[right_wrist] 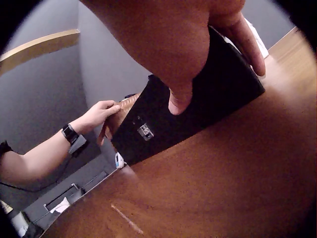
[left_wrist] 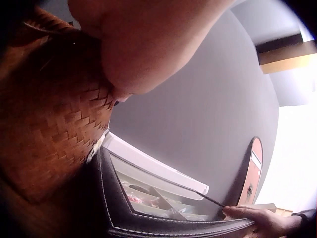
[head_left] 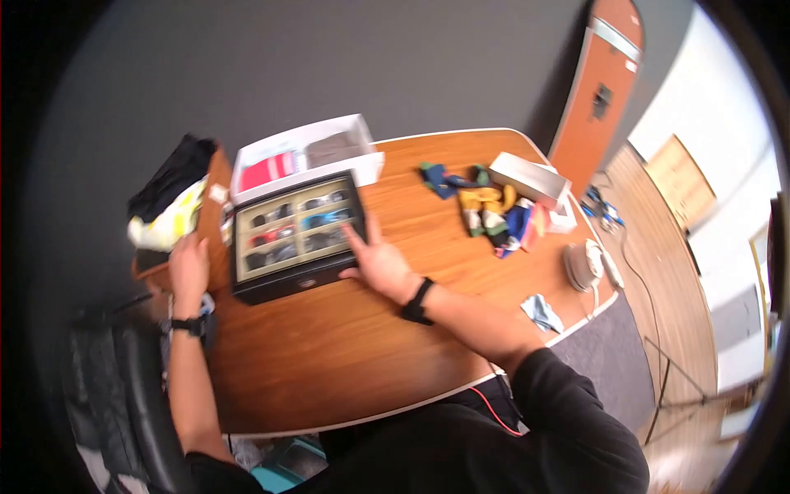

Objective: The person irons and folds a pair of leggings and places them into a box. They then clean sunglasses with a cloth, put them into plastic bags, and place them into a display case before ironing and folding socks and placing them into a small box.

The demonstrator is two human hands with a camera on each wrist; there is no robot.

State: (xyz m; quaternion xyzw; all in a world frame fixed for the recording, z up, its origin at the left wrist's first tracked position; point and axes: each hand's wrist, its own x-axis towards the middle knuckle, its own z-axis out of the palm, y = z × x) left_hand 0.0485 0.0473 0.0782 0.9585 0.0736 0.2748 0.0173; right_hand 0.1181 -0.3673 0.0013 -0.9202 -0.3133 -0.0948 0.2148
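Note:
A black display case (head_left: 304,286) with several pairs of sunglasses in its compartments lies on the wooden table (head_left: 395,354). My right hand (head_left: 383,265) holds its near right corner. In the right wrist view the thumb presses the front face by the metal clasp (right_wrist: 145,131), while fingers (right_wrist: 250,52) reach round the side. At the left, my left hand (head_left: 189,263) grips the rim of a brown woven basket (left_wrist: 54,129). Black cloth (head_left: 169,177) and yellow-and-white cloth (head_left: 174,218) bulge from the basket, which stands close beside the case.
Behind the case is a white box (head_left: 372,165) with red and grey folded items. Colourful socks (head_left: 494,206), a white carton (head_left: 527,177), a white appliance (head_left: 581,267) and a pale blue cloth (head_left: 541,313) lie on the right. A brown board (head_left: 605,74) leans against the wall.

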